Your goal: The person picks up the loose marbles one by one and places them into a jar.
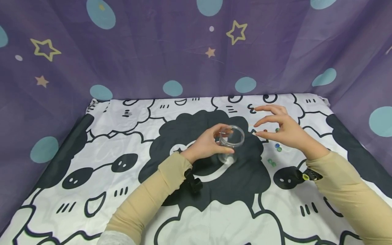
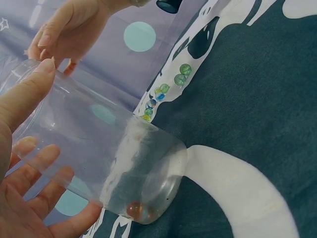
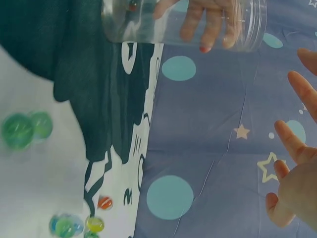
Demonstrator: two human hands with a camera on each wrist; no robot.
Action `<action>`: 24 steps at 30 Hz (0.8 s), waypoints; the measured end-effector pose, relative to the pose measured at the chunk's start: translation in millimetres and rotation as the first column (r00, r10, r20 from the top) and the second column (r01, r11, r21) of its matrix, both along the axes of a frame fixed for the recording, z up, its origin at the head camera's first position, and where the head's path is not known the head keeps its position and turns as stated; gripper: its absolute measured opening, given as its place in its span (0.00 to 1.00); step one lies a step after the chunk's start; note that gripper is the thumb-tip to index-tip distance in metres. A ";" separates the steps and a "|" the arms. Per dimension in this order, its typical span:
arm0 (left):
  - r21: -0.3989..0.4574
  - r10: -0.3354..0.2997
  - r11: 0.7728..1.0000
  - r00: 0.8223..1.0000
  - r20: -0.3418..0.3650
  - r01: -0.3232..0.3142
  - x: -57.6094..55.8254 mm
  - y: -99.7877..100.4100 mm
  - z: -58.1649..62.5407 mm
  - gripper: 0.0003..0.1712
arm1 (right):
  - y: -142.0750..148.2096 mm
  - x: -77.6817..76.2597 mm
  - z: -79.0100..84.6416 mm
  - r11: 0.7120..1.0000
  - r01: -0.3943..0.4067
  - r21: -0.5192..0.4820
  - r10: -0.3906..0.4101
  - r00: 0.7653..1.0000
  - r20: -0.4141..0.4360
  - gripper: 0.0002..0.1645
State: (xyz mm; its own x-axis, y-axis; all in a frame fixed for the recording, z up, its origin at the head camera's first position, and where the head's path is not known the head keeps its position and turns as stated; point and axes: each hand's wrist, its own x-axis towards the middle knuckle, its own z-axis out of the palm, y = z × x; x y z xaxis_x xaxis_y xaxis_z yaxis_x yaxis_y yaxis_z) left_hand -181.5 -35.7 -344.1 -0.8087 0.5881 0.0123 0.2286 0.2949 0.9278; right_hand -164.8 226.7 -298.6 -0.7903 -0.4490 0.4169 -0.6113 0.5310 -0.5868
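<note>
A clear, open-topped jar stands on the dark patch of the cloth, and my left hand grips it near the rim. Inside the jar, at its bottom, an orange-brown marble shows in the left wrist view. To the right of the rim, my right hand is raised with its fingers spread, holding nothing. Below and around it lie several glass marbles: a green pair, a blue marble touching a green one, and a red-orange marble beside a yellow marble.
The table is covered by a white cloth printed with black cartoon sheep. Behind it and at both sides hangs a purple curtain with stars and blue spots. A dark strapped device sits at the left wrist, another strap at the right.
</note>
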 end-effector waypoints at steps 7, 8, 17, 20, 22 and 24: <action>0.001 -0.008 1.000 1.000 -0.010 0.008 0.5 -0.8 1.3 0.40 | 14.8 2.8 -4.4 1.000 0.024 0.016 -0.024 0.999 0.039 0.13; 0.002 -0.009 1.000 1.000 -0.010 0.009 0.5 -0.8 1.3 0.40 | 16.9 3.3 -5.1 1.000 0.024 0.018 -0.025 0.999 0.047 0.13; 0.013 -0.008 1.000 1.000 -0.010 0.008 0.0 -0.7 0.9 0.40 | 34.3 9.4 -10.6 0.996 0.047 0.072 -0.054 0.994 0.096 0.12; 0.017 -0.008 1.000 1.000 -0.010 0.008 -0.5 -0.4 0.2 0.39 | 41.1 10.4 -13.4 0.994 0.073 0.086 -0.082 0.991 0.106 0.11; 0.018 -0.007 1.000 1.000 -0.009 0.007 -0.4 -0.3 -0.3 0.39 | 46.0 10.3 -15.4 0.992 0.090 0.086 -0.099 0.988 0.115 0.12; 0.017 -0.006 1.000 1.000 -0.007 0.006 -0.2 -0.1 -0.4 0.39 | 51.1 10.1 -16.9 0.991 0.102 0.082 -0.112 0.986 0.120 0.12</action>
State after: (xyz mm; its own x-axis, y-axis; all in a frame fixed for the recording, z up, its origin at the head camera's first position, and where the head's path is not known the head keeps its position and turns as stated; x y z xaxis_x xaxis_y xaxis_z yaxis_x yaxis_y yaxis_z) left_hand -181.7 -35.9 -344.5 -0.8048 0.5929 0.0282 0.2371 0.2776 0.9310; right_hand -154.7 277.8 -315.5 -0.8791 -0.3852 0.2806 -0.4731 0.6349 -0.6107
